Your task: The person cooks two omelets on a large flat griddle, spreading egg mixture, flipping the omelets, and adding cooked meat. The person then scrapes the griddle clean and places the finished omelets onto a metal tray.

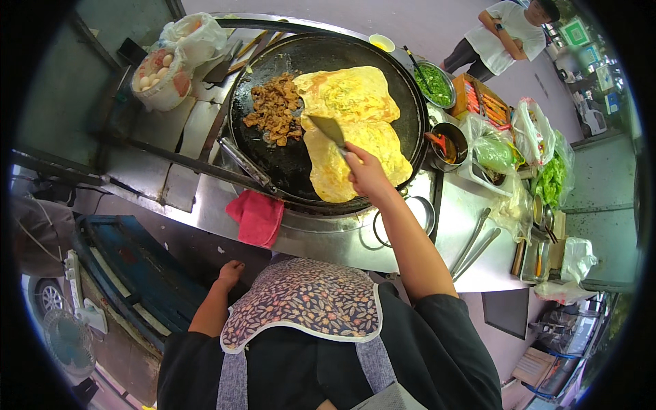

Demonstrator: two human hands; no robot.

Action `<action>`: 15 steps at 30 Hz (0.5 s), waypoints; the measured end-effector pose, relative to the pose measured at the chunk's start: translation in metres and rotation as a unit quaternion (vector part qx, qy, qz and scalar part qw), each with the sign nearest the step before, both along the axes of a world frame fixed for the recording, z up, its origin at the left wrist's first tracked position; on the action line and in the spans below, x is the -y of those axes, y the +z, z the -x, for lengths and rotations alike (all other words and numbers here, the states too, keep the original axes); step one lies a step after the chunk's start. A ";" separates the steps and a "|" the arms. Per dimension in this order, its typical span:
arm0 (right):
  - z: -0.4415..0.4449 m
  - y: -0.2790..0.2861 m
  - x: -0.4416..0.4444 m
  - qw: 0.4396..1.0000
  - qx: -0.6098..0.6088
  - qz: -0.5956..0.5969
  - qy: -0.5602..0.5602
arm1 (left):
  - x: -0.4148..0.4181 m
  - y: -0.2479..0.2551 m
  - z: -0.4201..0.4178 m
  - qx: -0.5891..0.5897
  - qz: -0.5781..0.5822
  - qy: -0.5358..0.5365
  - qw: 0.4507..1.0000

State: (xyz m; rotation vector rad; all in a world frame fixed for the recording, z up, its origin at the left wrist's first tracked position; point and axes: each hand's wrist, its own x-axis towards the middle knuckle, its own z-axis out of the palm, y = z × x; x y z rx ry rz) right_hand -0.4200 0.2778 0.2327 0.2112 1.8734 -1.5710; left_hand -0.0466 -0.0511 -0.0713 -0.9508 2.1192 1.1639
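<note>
My right hand [367,171] grips the handle of a metal spatula [328,129], its blade over the left edge of the egg-coated flatbreads. Two of these lie on a round black griddle [277,177], the upper flatbread [353,92] meeting the lower flatbread [376,148]. To their left is a pile of browned meat pieces [277,107]. My left hand [231,271] hangs beside the apron, below the counter's edge, fingers curled; whether it holds anything does not show. A red cloth [256,218] drapes over the counter edge nearest to it.
Right of the griddle stand a bowl of chopped green onions [435,87], a sauce pot [450,148], a box of packaged sausages [482,102] and metal tongs [474,251]. A bucket of eggs [164,84] is at upper left. A person [505,41] stands beyond the counter, arms crossed.
</note>
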 end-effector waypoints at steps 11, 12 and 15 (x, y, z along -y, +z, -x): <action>-0.127 -0.103 -0.267 0.904 -0.241 -0.122 -0.332 | -0.041 0.059 0.030 0.020 0.051 -0.011 0.998; -0.135 -0.107 -0.280 0.905 -0.183 -0.153 -0.353 | -0.045 0.053 0.020 0.026 0.067 -0.013 0.997; -0.145 -0.120 -0.304 0.900 -0.139 -0.203 -0.361 | -0.055 0.056 0.018 0.044 0.063 -0.047 0.996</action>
